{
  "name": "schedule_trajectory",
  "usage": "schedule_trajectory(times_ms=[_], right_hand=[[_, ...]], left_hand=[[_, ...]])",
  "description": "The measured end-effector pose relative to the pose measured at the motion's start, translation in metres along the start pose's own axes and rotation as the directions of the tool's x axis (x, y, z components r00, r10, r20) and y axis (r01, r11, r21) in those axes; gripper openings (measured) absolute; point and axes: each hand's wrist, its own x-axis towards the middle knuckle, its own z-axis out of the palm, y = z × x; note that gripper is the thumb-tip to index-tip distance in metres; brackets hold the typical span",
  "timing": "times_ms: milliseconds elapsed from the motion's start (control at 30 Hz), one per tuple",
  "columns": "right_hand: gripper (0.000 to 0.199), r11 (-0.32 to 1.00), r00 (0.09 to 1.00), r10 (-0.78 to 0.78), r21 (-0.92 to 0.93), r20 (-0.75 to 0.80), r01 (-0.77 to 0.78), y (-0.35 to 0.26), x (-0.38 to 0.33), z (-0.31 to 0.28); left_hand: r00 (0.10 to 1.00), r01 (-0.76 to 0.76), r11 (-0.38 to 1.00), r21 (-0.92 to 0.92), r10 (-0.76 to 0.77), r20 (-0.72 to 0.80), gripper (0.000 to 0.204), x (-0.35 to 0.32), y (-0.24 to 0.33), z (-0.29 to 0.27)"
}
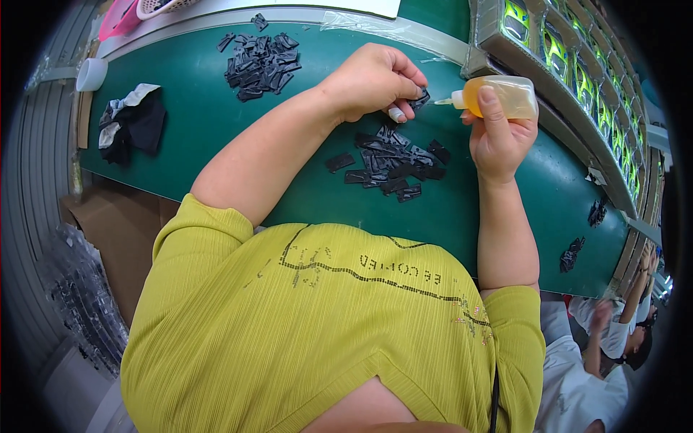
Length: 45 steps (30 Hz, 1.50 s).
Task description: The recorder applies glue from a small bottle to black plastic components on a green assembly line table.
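Note:
My left hand (375,81) pinches a small black plastic part (420,96) above the green work surface (202,123). My right hand (498,137) grips a squeeze bottle of yellow liquid (505,96), held sideways with its white nozzle tip pointing at the part, almost touching it. Just below both hands lies a loose pile of several flat black parts (393,162). A second heap of the same black parts (260,61) sits farther left near the back edge.
A dark crumpled cloth (133,123) lies at the far left, with a white cup (92,73) beyond it. A rack of green-lit trays (570,58) lines the right side. More black pieces (572,254) lie near the right end. Another person in white (613,339) sits at lower right.

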Motion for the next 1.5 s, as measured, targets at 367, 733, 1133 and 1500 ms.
schedule_trajectory(times_ms=[367,733,1133,1500], right_hand=[[0.029,0.997,0.999,0.032,-0.078,0.044,-0.028,0.002,-0.004,0.005],[0.029,0.995,0.999,0.030,-0.098,0.027,-0.027,0.004,-0.004,0.007],[0.012,0.968,0.985,0.118,0.237,-0.122,-0.086,0.002,0.011,-0.006],[0.014,0.979,0.988,0.107,0.183,-0.113,-0.085,0.005,0.013,-0.005]], left_hand=[[1.000,0.001,1.000,0.012,-0.001,0.002,0.025,0.000,0.001,0.001],[1.000,0.006,1.000,0.011,-0.006,0.006,0.026,0.003,0.000,0.001],[0.989,-0.068,0.995,-0.075,0.058,-0.133,0.024,0.010,0.006,-0.015],[0.713,-0.163,0.479,0.863,0.661,-0.232,0.029,0.014,0.006,-0.026]])
